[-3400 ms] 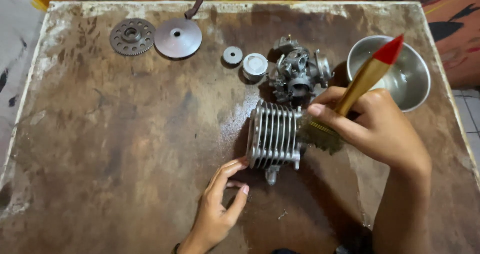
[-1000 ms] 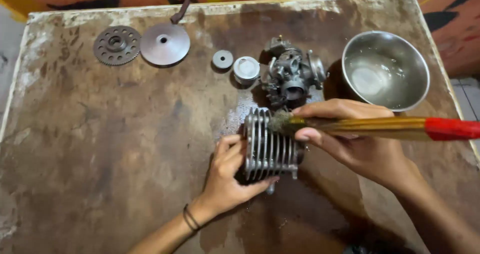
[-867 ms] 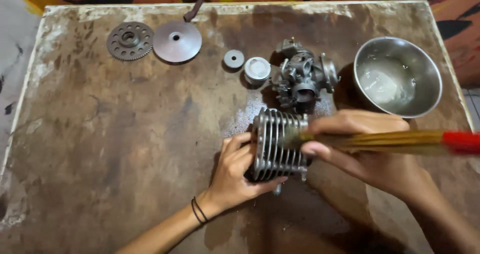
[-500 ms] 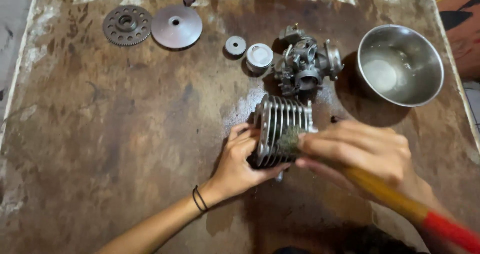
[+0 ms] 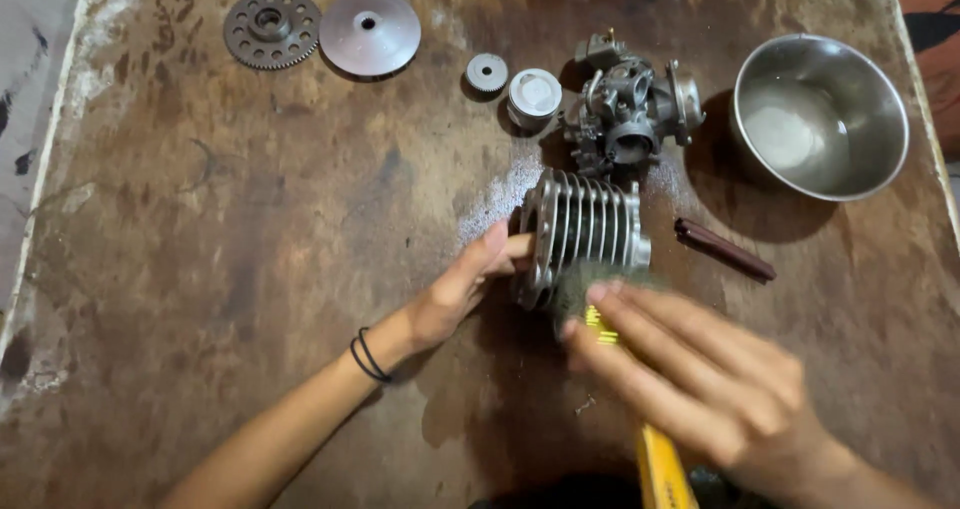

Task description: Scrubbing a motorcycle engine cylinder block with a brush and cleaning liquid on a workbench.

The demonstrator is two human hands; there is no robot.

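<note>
Left hand (image 5: 470,284): fingers closed against the left end of the ribbed metal cylinder (image 5: 585,227), steadying it on the table
Right hand (image 5: 700,384): blurred, fingers wrapped around the yellow handle of a brush (image 5: 660,464), its bristle end pressed to the near side of the cylinder
Ribbed cylinder: lying on its side near the middle of the worn brown table (image 5: 200,269)
Behind it: a carburettor (image 5: 630,114), just beyond the cylinder
Right of that: a steel bowl (image 5: 820,119)
Beside the cylinder: a dark rod (image 5: 725,251)
Far edge: a toothed wheel (image 5: 272,27), a smooth disc (image 5: 370,34), a small gear (image 5: 487,72), a round cap (image 5: 535,96)
</note>
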